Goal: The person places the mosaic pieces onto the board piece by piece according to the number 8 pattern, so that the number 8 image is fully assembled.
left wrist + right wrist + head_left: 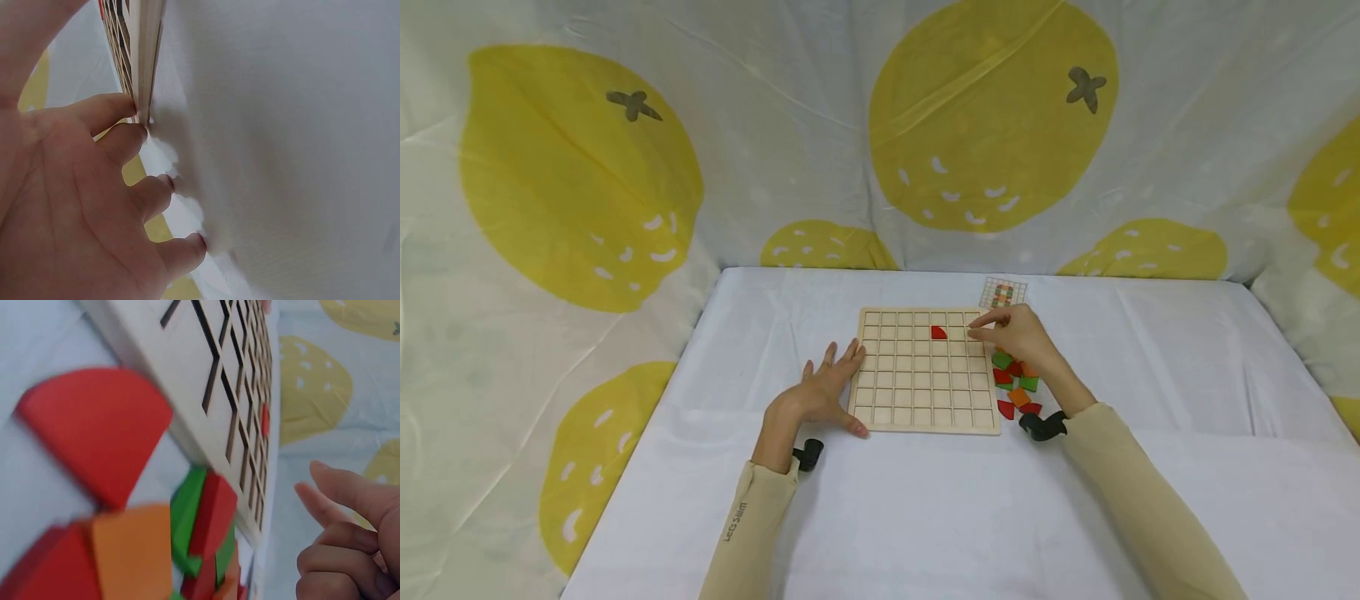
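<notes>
A light wooden grid board point(925, 363) lies on the table, with a red quarter-circle piece point(938, 332) in one of its upper squares. My left hand point(820, 395) spreads its fingers at the board's left side. Its thumb touches near the lower left corner, and two fingertips meet the board edge in the left wrist view. Over the board's upper right edge hovers my right hand point(1017, 332). Thumb and index finger point(319, 503) stand slightly apart with nothing visible between them; the other fingers are curled.
Loose red, green and orange pieces point(1019, 397) lie in a pile along the board's right side, below my right hand. Behind the board is a small pattern card point(1003, 293). A lemon-print cloth point(992, 117) hangs at the table's back.
</notes>
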Tool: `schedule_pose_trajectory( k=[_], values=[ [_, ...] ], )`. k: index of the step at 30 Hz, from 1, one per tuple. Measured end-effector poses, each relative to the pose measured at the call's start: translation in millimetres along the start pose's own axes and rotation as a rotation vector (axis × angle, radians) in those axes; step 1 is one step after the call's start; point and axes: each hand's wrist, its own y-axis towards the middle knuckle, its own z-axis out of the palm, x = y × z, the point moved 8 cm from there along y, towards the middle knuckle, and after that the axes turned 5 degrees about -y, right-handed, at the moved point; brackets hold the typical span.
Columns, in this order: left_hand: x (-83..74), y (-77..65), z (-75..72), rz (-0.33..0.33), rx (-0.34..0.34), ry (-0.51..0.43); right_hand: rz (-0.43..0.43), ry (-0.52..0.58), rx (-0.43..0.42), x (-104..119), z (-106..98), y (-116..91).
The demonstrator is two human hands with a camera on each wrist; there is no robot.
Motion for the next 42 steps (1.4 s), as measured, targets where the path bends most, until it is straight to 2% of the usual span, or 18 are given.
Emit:
schedule_pose_trajectory(
  k=[6,14,20,27,34,42],
  values=[
    [0.5,-0.3,0.2,-0.002,-0.002,-0.002,0.048,-0.039,-0.035,-18,-25,-19],
    [0.4,0.0,-0.4,-0.004,-0.005,-0.008,0.093,-0.075,-0.062,-44,-45,-40],
    [0.3,0.2,-0.3,-0.004,-0.006,-0.014,0.133,-0.086,-0.060,-57,-46,-46],
    [1.0,-0.2,-0.5,-0.003,-0.007,-0.018,0.177,-0.056,0.009,-72,-41,-54],
    [0.3,-0.7,-0.9,-0.002,-0.008,-0.029,0.174,-0.064,0.009,-80,-46,-61],
    [-0.4,-1.2,-0.1,0.000,-0.005,-0.043,0.147,-0.057,-0.008,-85,-44,-60]
  ],
)
